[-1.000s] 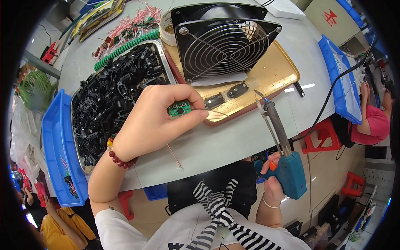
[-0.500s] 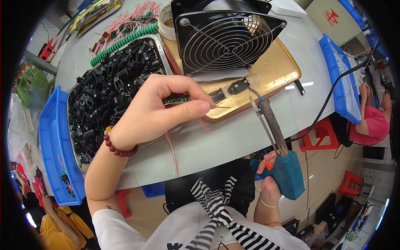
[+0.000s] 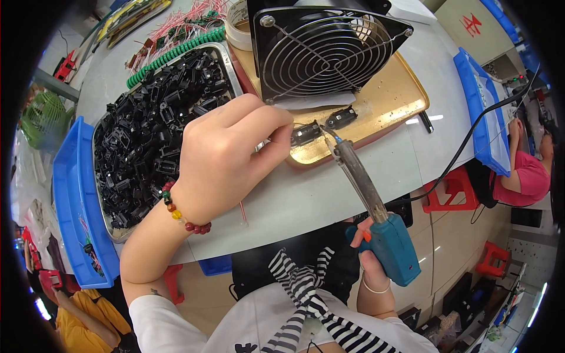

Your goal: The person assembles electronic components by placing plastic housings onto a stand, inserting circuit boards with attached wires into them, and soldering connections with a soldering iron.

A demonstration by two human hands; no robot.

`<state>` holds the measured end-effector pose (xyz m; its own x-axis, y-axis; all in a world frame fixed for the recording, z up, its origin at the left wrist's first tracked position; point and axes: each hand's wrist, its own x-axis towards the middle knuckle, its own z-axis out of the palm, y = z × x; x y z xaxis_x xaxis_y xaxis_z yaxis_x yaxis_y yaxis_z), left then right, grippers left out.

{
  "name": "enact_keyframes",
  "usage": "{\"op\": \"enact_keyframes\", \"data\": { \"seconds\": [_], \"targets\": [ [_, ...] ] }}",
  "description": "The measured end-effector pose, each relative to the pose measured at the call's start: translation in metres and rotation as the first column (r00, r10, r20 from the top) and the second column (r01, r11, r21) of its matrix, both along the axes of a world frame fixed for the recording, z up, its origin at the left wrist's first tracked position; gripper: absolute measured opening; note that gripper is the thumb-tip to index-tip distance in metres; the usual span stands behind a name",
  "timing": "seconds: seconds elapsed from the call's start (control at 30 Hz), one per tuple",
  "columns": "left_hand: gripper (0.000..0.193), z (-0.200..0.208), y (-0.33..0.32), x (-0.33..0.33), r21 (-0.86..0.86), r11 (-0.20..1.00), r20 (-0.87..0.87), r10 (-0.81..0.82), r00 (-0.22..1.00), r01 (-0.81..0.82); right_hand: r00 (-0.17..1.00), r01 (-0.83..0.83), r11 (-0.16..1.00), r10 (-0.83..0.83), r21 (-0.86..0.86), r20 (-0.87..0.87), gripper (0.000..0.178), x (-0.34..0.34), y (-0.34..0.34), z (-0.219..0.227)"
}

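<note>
Two black housings (image 3: 306, 135) lie on the tray (image 3: 385, 94), upper centre. Left hand (image 3: 226, 153), beside one, apparently pinches wire (image 3: 243, 213); right hand (image 3: 372, 267) grips the soldering iron (image 3: 395, 247). Soldering seems in hand; next move needs steadiness.

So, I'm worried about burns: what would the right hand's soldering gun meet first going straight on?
Probably the black plastic part on the gold tray nearest the left hand; depth is unclear.

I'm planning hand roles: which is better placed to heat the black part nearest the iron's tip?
Probably the right hand: it grips the soldering iron, its tip close to that black part. The left hand holds no iron.
</note>
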<state>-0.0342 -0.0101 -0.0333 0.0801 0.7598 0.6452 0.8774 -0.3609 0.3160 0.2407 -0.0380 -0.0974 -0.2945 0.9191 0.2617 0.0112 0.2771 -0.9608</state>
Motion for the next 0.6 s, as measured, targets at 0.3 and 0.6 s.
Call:
{"op": "enact_keyframes", "data": {
  "seconds": [0.3, 0.6],
  "targets": [
    [0.011, -0.0096, 0.0042, 0.0010, 0.123, 0.992, -0.129, 0.026, 0.991, -0.010, 0.998, 0.029, 0.999, -0.030, 0.021, 0.055, 0.023, -0.0028, -0.0034, -0.0023],
    [0.014, -0.0097, 0.0032, 0.0011, 0.131, 0.991, -0.175, 0.035, 0.984, -0.012, 0.996, 0.041, 0.998, -0.045, 0.055, 0.081, 0.023, -0.0032, -0.0021, -0.0042]
  ]
}}
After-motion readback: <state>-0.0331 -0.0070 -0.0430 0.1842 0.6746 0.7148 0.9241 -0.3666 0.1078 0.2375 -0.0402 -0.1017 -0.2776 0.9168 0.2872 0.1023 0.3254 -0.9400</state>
